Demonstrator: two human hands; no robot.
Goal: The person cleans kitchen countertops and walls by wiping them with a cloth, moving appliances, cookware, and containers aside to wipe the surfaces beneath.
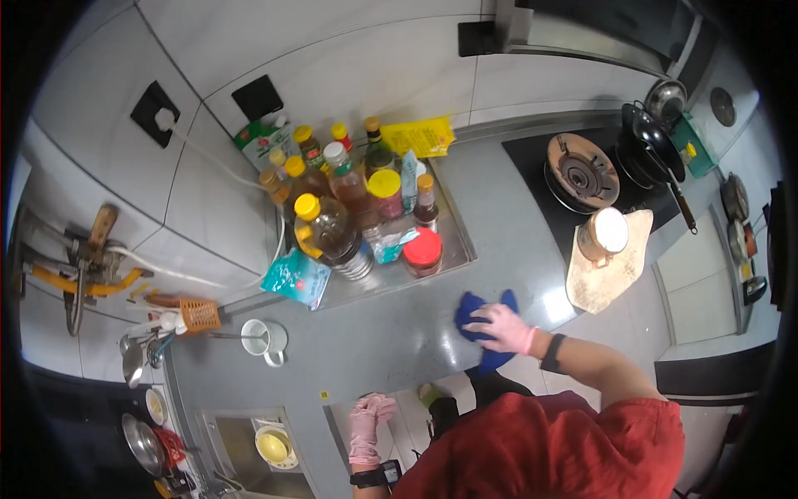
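On the grey countertop (391, 333), near its front edge, lies a bunched dark blue cloth (470, 312). My right hand (499, 329), in a pink glove, presses down on the cloth with its fingers over it; part of the cloth hangs below the hand. My left hand (370, 420), also in a pink glove, is at the counter's front edge, left of the cloth and apart from it. Its fingers are bent, and whether they hold anything is hidden. Behind the cloth, a metal tray (453, 268) bears bottles and a red-lidded jar (423, 252).
A white mug (264, 341) stands left. The sink (241, 428) holds yellow and white bowls (273, 447). At right are a stove (532, 158), a wok (652, 150), and a container (604, 234) on a pale board (603, 279). A teal packet (297, 278) overhangs the tray.
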